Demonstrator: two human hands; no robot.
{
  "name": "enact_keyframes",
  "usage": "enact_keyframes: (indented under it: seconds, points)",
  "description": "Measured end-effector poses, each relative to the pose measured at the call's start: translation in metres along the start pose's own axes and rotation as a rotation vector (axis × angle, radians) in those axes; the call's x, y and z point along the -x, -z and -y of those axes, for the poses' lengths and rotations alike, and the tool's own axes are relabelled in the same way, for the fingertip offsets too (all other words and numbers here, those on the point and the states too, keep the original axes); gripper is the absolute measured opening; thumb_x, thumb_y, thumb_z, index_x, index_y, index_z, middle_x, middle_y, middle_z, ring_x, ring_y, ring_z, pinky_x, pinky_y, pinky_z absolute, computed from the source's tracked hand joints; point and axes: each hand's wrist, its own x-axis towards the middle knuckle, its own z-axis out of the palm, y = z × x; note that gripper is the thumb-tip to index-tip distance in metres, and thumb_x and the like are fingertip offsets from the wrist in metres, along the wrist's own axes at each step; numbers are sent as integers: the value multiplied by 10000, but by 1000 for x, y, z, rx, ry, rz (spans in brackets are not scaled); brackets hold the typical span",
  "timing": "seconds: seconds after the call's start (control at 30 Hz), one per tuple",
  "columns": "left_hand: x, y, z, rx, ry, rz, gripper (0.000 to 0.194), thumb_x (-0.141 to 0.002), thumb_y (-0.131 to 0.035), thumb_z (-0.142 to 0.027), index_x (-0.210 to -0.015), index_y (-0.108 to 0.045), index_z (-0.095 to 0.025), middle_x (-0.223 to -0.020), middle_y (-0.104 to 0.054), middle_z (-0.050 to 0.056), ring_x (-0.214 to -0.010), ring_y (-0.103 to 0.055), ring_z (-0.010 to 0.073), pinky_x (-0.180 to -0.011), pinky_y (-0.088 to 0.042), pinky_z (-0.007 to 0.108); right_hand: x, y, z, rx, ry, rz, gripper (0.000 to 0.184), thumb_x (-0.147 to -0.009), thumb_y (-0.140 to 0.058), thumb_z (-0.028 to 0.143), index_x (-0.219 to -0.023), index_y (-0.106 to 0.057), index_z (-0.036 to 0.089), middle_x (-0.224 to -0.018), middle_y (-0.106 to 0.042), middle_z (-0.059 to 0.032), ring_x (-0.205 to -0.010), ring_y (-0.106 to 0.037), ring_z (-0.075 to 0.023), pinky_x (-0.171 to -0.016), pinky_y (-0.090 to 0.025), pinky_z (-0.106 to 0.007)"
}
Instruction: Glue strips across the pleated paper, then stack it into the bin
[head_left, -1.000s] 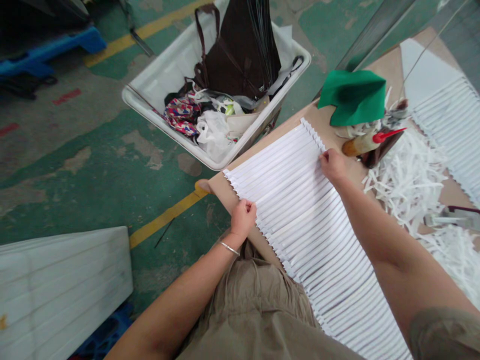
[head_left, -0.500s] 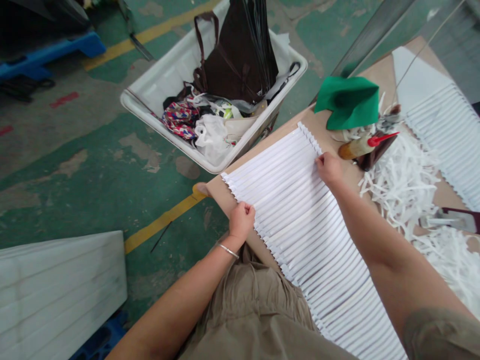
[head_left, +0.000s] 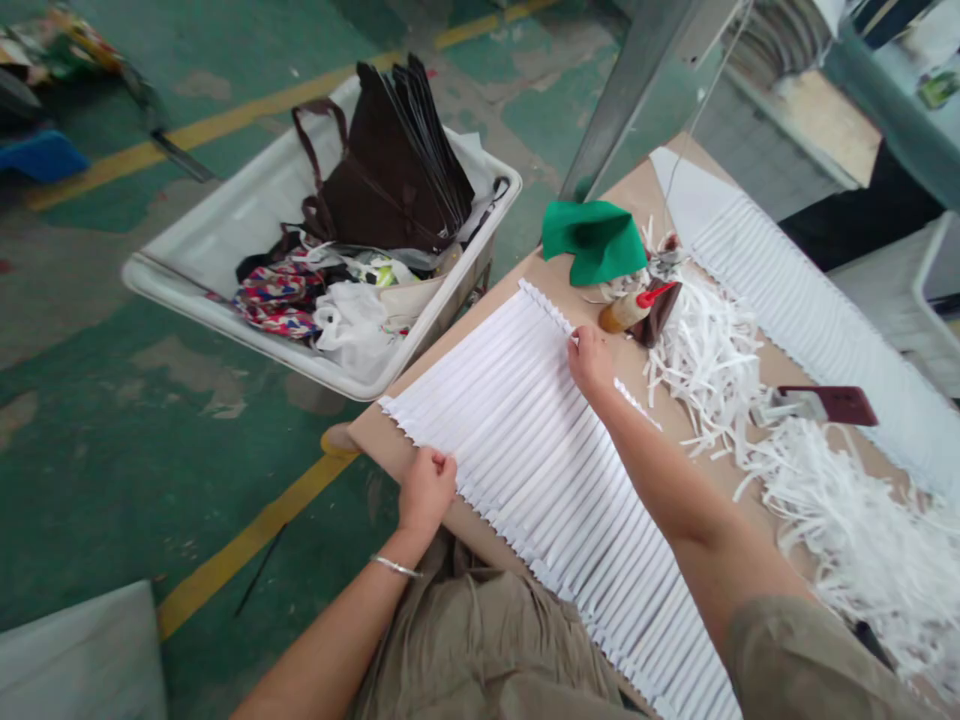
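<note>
The row of overlapping white strips (head_left: 510, 440) lies flat on the brown tabletop (head_left: 379, 435), directly between the hands, its long axis running from the corner beside the bin back past the wearer's front and under the right forearm. The left hand (head_left: 427, 490) is at the left edge and the right hand (head_left: 591, 362) at the right edge, further out; both are in contact near the far end. Each hand is closed in a pinch on its edge, though how much material is caught cannot be made out. Containers noted: a white bin (head_left: 232, 215) beyond the far corner, holding dark brown bags (head_left: 382, 190) stood on end, patterned cloth (head_left: 277, 300) and a white plastic bag (head_left: 356, 325); and a red-tipped bottle (head_left: 624, 312) with amber contents, tilted, just beyond the right hand.
</note>
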Motion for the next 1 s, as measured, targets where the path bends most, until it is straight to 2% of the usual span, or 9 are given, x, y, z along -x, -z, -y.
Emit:
enact_keyframes:
  seconds: [0.07,0.17,0.3,0.4,0.5,0.6,0.7,0.83,1.0]
  points:
    - [4,6,1,38,-34,-3,157,-857,-498,-379,-824,-465,-230,-540,-595,-42,-488,-610,175,-554,-424,265,13,5,-26,-15,-47,-60,227,-961,-412,295,-1092,-554,176,-1122,-618,-122,-974,-574,-236,-824,-409,-327]
    - [12,13,6,124,-76,10,175,-856,-497,-402,-868,-478,-229,-549,-592,-49,-475,-601,169,-524,-434,258,34,12,-83,-5,-346,-129,281,-938,-434,348,-1093,-563,152,-1077,-628,-143,-965,-578,-248,-827,-415,-342]
    - [21,14,6,231,-105,52,195,-848,-501,-412,-898,-484,-224,-538,-577,-57,-451,-578,160,-496,-441,254,57,17,-143,-77,-651,-45,266,-833,-556,375,-935,-612,136,-963,-655,-167,-917,-598,-270,-807,-434,-361]
    - [24,12,-2,282,-132,91,194,-852,-493,-398,-913,-482,-215,-535,-569,-58,-452,-571,154,-502,-442,255,74,19,-156,-172,-656,10,154,-766,-576,319,-707,-582,177,-757,-649,-108,-817,-609,-254,-767,-449,-347]
    - [25,12,-14,308,-158,140,181,-851,-484,-377,-919,-481,-209,-537,-556,-63,-460,-564,146,-510,-442,251,94,27,-155,-247,-655,-33,150,-728,-561,319,-643,-542,196,-679,-628,-73,-752,-603,-236,-716,-462,-338]
    - [27,11,-26,316,-171,214,161,-843,-477,-352,-913,-489,-208,-546,-538,-68,-449,-543,134,-490,-430,243,120,39,-146,-357,-674,-55,196,-720,-553,382,-662,-548,194,-633,-624,-49,-661,-606,-206,-621,-474,-309]
    - [35,2,-42,313,-229,303,168,-846,-474,-343,-917,-530,-202,-571,-541,-61,-450,-537,123,-485,-420,235,153,52,-123,-710,-730,-53,279,-709,-588,467,-717,-564,189,-653,-648,-35,-600,-622,-169,-536,-470,-263]
    - [55,-26,-73,262,-351,420,218,-865,-475,-368,-844,-599,-189,-666,-617,-15,-504,-574,118,-527,-423,239,201,59,-54,-1198,-778,-4,331,-650,-750,465,-734,-585,191,-644,-634,-14,-557,-586,-130,-477,-424,-227]
    - [68,-58,-98,377,-276,571,271,-852,-488,-379,-729,-612,-172,-633,-639,23,-591,-610,158,-566,-450,260,252,42,45,-1512,-766,175,352,-700,-762,507,-738,-589,203,-600,-596,2,-481,-494,-111,-429,-366,-239]
